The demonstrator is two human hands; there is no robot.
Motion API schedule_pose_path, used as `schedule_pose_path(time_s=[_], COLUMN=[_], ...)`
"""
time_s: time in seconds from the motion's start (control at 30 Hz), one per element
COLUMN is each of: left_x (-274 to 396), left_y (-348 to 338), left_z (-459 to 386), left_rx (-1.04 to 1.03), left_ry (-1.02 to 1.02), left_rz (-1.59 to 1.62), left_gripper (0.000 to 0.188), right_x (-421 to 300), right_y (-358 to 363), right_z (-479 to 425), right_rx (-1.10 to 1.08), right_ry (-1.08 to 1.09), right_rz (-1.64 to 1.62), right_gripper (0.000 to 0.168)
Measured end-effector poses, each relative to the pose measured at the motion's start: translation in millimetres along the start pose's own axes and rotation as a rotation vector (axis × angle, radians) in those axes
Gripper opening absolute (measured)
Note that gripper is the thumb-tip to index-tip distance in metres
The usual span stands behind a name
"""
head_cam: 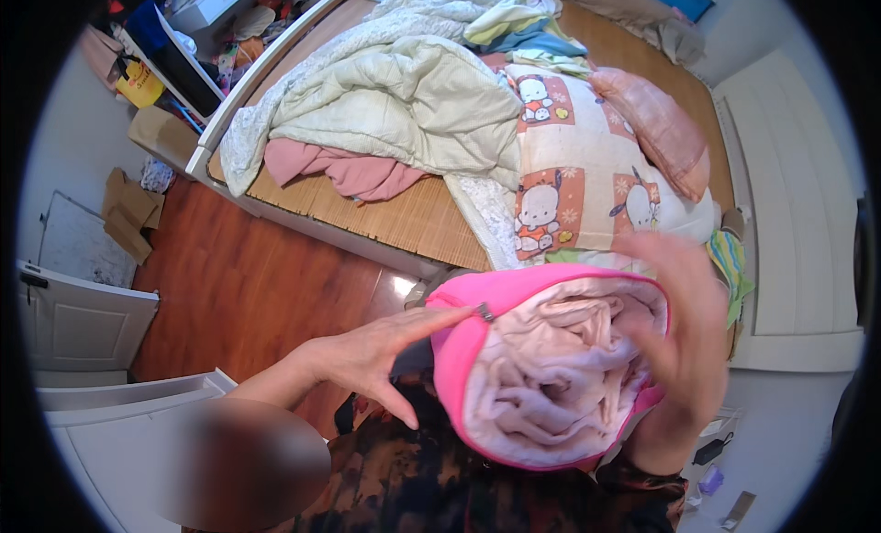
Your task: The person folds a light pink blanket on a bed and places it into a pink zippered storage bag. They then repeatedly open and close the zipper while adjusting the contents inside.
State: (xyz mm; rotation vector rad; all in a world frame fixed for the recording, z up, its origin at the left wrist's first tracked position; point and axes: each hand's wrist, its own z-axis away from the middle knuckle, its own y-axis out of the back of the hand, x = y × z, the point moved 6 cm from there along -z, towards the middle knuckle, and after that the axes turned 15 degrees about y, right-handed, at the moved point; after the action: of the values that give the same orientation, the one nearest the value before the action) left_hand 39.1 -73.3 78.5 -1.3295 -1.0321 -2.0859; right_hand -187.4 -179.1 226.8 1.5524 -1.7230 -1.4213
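A bright pink fabric bag (458,368) with a metal zip pull (484,312) stands in front of my torso, its mouth turned up towards me. Rolled pale pink and white bedding (550,381) fills it. My left hand (372,350) is at the bag's left side, thumb and fingers spread wide, fingertips at the zip pull; whether they press on it is unclear. Motion blurs my right hand (688,326), which arches over the right rim with thumb and fingers apart. My right forearm lies along the bag's lower right side, partly behind it.
Ahead is a bed with a woven mat (372,220), holding a pale quilt (413,106), a pink cloth (344,168), a cartoon-print pillow (585,182) and a peach cushion (661,133). A white cabinet (124,450) stands left, and a cardboard box (131,216) sits on the wooden floor (241,278).
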Motion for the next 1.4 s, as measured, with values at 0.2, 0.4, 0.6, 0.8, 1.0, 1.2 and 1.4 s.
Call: schedule_pose_path(time_s=[0.2, 0.4, 0.6, 0.8, 1.0, 1.2, 1.4], left_x=[5, 26, 19, 25, 25, 35, 37], left_y=[-4, -15, -21, -21, -27, -26, -27], left_z=[-36, -38, -31, -29, -24, -11, -20], left_rx=[0.284, 0.385, 0.509, 0.461, 0.446, 0.789, 0.726], left_ry=[-0.101, -0.157, -0.188, -0.252, -0.224, -0.278, -0.159], left_rz=[0.012, 0.123, 0.235, 0.101, 0.031, -0.025, 0.011], left_gripper=[0.123, 0.13, 0.13, 0.105, 0.075, 0.063, 0.067], right_x=[91, 30, -3, -16, -27, -40, -49], right_y=[-72, -51, -68, -77, -82, -75, -89], right_z=[66, 39, 23, 31, 45, 47, 50], right_rx=[-0.212, -0.356, -0.201, -0.115, -0.075, -0.156, -0.001], right_ry=[-0.362, -0.103, 0.053, -0.384, -0.339, -0.211, -0.26], right_rz=[-0.626, -0.762, -0.687, -0.743, -0.671, -0.498, -0.434], right_gripper=[0.082, 0.098, 0.099, 0.075, 0.04, 0.058, 0.065])
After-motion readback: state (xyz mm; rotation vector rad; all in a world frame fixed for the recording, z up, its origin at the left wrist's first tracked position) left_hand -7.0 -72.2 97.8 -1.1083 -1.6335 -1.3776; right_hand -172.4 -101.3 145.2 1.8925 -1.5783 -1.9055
